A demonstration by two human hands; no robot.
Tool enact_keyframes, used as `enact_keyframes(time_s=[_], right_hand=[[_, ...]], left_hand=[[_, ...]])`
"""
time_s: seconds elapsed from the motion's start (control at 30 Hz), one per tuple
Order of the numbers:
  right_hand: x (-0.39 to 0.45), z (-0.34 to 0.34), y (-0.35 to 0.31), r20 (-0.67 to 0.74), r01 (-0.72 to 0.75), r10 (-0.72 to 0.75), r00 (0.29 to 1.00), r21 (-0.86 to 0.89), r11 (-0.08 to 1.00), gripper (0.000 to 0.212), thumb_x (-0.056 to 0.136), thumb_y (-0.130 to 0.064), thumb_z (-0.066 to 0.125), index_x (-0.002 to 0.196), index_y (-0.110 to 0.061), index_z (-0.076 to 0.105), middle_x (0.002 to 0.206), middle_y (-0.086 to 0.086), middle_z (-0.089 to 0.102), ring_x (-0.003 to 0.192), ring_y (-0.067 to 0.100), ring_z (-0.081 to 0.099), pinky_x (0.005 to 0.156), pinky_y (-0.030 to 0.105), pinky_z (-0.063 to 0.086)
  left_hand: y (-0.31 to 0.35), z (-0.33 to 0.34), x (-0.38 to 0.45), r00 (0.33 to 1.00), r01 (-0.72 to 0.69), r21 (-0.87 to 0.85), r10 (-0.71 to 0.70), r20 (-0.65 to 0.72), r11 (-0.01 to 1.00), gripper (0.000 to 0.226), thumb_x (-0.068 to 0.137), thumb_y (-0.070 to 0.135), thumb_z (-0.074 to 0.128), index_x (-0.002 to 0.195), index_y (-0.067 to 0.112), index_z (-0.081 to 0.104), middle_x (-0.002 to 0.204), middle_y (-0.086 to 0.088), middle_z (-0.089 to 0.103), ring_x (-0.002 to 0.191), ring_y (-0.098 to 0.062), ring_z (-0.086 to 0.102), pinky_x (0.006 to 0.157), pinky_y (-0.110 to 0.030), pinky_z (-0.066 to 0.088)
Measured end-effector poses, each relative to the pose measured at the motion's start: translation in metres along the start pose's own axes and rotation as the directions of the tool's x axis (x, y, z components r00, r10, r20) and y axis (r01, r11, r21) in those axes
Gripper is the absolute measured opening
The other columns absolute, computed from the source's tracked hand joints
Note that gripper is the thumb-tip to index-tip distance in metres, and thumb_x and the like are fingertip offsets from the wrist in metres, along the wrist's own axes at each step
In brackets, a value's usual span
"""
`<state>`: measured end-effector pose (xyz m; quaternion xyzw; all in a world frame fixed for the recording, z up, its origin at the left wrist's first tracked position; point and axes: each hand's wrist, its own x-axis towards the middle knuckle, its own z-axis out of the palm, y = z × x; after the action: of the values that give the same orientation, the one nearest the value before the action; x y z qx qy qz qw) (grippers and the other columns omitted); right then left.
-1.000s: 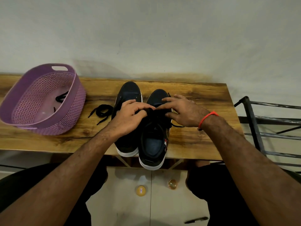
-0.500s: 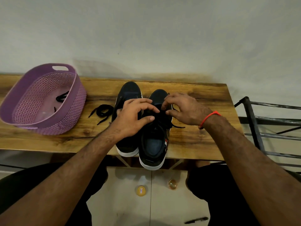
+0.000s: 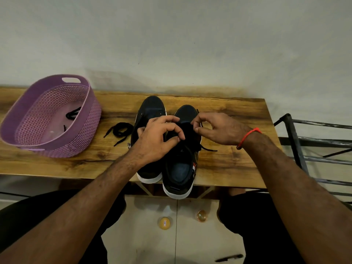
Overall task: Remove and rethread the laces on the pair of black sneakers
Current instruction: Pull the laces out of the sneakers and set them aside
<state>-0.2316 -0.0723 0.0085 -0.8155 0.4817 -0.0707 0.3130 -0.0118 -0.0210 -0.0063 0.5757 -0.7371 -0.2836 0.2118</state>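
Two black sneakers with white soles stand side by side on the wooden table, toes toward the wall. The left sneaker is partly under my left hand. The right sneaker hangs its heel over the table's front edge. My left hand pinches the black lace at that shoe's left eyelets. My right hand pinches the lace at its right side. A lace end trails onto the table. A loose black lace lies left of the shoes.
A purple woven basket stands at the table's left with another black lace inside. A black metal rack stands at the right. On the floor below lie two small yellow balls and a dark pen.
Both hands have drawn apart from the middle of the right sneaker toward its two sides. My fingers have curled into pinches on the lace. The shoes have stayed put.
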Motion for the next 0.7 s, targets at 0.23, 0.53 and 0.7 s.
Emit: enact_keyframes(time_s=[0.23,0.53,0.7], right_hand=[[-0.004,-0.001,-0.003,0.244,0.035,0.011,0.97,-0.181,0.983,0.011,0.086,-0.054,0.066,0.08,-0.05,0.057,0.148,-0.011,0.039,0.142,0.022,0.025,0.112,0.06,0.026],[0.002,0.007,-0.003,-0.028,0.021,-0.022,0.999,-0.039,0.999,0.012,0.081,-0.059,0.041,0.082,-0.049,0.048,0.113,-0.01,0.065,0.112,0.017,0.058,0.097,0.056,0.044],[0.006,0.013,0.0,-0.014,0.0,0.0,1.0,-0.044,0.999,0.005,0.1,-0.036,0.05,0.095,-0.037,0.051,0.122,-0.008,0.064,0.118,0.02,0.056,0.098,0.058,0.042]], left_hand=[[0.0,0.002,0.001,1.0,0.02,0.018,-0.019,-0.019,1.0,0.023,0.089,0.029,0.072,0.087,0.05,0.065,0.139,0.027,0.049,0.14,-0.012,0.031,0.097,-0.044,0.017],[0.002,0.009,-0.005,0.995,-0.072,0.01,0.073,-0.066,0.997,0.018,0.089,0.032,0.072,0.096,0.048,0.07,0.147,0.023,0.044,0.141,-0.011,0.03,0.106,-0.048,0.017],[0.004,0.016,-0.007,0.985,-0.142,0.253,0.162,-0.058,0.957,0.025,0.092,0.053,0.063,0.117,0.051,0.067,0.163,0.015,0.021,0.146,-0.019,0.019,0.107,-0.052,0.02]])
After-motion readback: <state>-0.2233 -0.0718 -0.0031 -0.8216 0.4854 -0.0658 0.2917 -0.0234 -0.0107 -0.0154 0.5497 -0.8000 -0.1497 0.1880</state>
